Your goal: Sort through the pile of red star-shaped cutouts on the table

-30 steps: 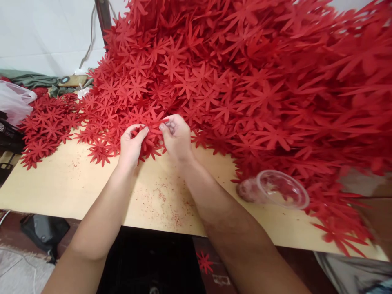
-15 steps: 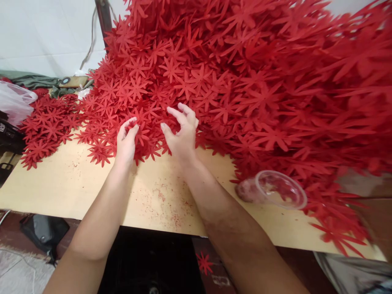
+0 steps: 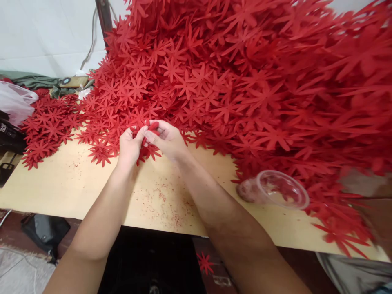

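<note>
heap of red flower cutouts, flat, thin, star-petalled, covers the far and right side of the wooden tabletop; bare pale wood, speckled with red crumbs, runs along the near edge. clear plastic cup on its side at the heap's foot, contents unclear. left hand and right hand meet at the heap's near edge, fingertips pinched together on one red flower. one stray cutout on the floor.

Bare worktop strip along near edge open for passage. Red flower heap blocks far side and right. Clear plastic cup lies toppled at right, beside heap.
</note>
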`<state>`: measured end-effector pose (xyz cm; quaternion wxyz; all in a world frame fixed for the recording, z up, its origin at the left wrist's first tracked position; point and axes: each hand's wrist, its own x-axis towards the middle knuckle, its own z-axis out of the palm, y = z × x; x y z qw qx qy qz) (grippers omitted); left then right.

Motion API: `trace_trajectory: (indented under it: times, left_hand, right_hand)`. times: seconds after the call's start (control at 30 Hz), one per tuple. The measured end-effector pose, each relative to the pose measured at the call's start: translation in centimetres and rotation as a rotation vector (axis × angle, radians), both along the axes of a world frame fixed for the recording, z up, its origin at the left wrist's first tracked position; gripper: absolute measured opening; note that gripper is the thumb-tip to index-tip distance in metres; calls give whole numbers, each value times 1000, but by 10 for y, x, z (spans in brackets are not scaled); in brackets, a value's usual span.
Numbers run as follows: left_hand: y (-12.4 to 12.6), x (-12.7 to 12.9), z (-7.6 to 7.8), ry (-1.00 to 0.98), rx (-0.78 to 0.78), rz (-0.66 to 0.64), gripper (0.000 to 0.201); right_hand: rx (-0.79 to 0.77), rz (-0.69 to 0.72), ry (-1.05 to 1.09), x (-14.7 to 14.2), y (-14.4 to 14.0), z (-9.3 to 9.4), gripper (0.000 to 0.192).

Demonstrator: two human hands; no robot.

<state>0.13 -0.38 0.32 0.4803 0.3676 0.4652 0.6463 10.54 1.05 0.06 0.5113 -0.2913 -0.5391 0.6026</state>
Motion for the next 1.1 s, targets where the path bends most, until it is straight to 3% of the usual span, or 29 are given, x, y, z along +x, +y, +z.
trace_trajectory:
  times: [0.17, 0.47, 0.8, 0.97, 1.1]
  left_hand:
    - [0, -2, -3, -14, -17, 57, 18]
    - [-1, 1, -4, 9, 35, -25, 20]
    - [-2, -4, 1, -137, -118, -2, 10]
    - [1, -3, 1, -88, -172, 2, 3]
    - [1, -4, 0, -64, -158, 38, 15]
  right_hand:
    - [-9, -81, -69, -3, 4, -12, 41]
    - [113, -409, -129, 3, 15, -21, 13]
    - [-69, -416, 45, 18, 25, -16, 23]
    - [-4, -363, 37, 17, 19, -6, 30]
    - [103, -252, 41, 15, 12, -1, 33]
